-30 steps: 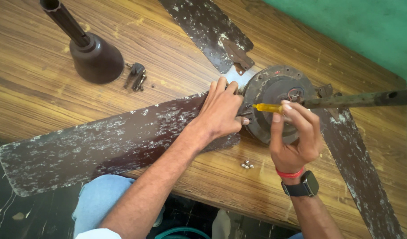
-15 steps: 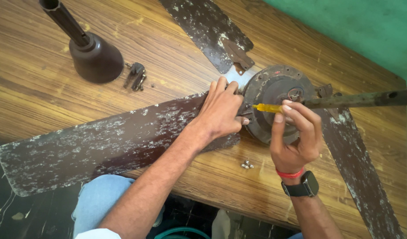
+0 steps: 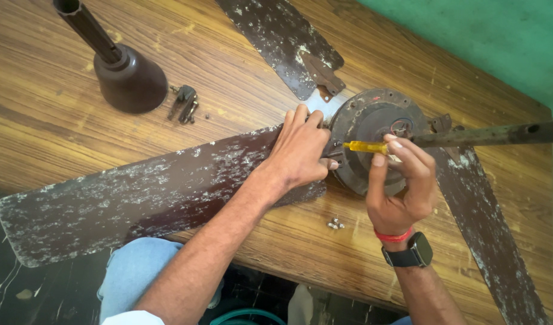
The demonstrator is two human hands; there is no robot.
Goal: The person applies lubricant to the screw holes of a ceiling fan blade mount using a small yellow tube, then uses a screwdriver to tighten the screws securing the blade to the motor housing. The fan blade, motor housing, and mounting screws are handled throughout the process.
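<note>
Very little differs from 1 second ago. The right hand [image 3: 403, 192] has shifted its fingers slightly on the yellow screwdriver [image 3: 365, 146]: the index finger now lies a bit further along the handle, and the thumb stands a touch more upright beside it. The screwdriver's tip sits at the same spot by the blade [image 3: 150, 198] bracket on the motor [image 3: 373, 120]. The left hand [image 3: 300, 150] shows no shift that can be made out.

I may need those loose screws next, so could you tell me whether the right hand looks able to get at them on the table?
Probably yes: the small screws lie bare on the table beside the right hand, though it holds the yellow screwdriver.
</note>
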